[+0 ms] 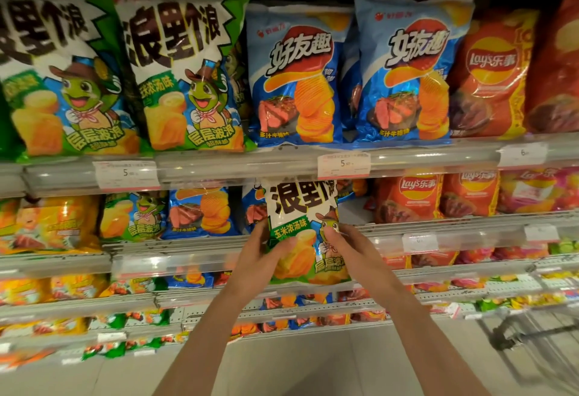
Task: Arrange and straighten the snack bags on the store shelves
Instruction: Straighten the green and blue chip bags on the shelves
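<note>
Both hands hold one green-and-white snack bag [305, 232] upright in front of the second shelf [219, 170], its top edge level with that shelf's front rail and just below the price tag [343, 165] marked 5. The left hand [266, 257] grips the bag's left edge, thumb across the front face and fingers hidden behind. The right hand [347, 248] grips the right edge, thumb pressed on the front beside the printed turtle figure, with the remaining fingers behind the bag and not visible. The bag's bottom hem hangs level with the third shelf's front rail [175, 262]; the bag touches no shelf that can be confirmed.

On the second shelf, from its left end, stand two large green-and-white bags [185, 76] of the same design, then two blue chip bags [297, 82], then red chip bags [492, 76] toward the right end. All face forward; the second blue bag leans slightly to the left.

On the third shelf, behind the held bag, a smaller green bag [134, 217] stands left of a small blue bag [200, 210], with orange bags [53, 223] at the left end and small red bags [438, 195] to the right. A gap shows between the held bag and the red bags.

Lower shelves carry mixed small packets, blurred. A metal cart [539, 345] stands on the floor at the lower right.
</note>
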Demonstrator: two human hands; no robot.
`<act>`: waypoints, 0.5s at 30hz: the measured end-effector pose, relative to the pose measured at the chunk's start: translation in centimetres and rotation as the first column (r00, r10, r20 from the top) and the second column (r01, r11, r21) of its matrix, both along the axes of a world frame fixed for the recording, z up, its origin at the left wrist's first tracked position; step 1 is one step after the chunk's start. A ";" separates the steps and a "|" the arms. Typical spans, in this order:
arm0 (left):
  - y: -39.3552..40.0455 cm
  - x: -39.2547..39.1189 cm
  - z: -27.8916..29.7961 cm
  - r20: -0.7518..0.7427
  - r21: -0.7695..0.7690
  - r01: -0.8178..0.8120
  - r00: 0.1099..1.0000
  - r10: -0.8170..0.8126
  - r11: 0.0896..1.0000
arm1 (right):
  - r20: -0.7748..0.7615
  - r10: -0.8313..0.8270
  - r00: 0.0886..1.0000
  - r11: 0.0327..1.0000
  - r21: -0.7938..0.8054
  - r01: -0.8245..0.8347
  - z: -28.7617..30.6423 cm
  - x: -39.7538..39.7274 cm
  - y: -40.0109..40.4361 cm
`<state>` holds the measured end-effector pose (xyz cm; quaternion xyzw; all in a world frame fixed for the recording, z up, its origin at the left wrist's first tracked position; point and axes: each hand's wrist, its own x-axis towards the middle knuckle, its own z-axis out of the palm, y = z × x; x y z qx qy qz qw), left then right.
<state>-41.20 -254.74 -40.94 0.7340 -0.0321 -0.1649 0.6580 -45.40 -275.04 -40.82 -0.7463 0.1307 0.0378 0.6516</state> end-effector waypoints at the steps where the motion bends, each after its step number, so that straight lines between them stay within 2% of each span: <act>1: 0.8 -0.1 -0.2 -0.009 0.000 -0.010 1.000 0.010 1.000 | -0.011 0.017 1.000 1.000 0.019 -0.017 0.0 0.2 0.7; 6: 5.9 -0.6 -0.7 -0.026 -0.035 -0.059 0.998 0.058 0.998 | -0.060 0.044 0.997 0.995 0.087 -0.039 -1.0 1.3 5.2; 15: 16.2 0.3 -0.4 -0.051 0.013 -0.141 0.989 0.141 0.990 | -0.035 0.051 0.998 0.997 0.058 -0.048 -1.4 3.0 17.1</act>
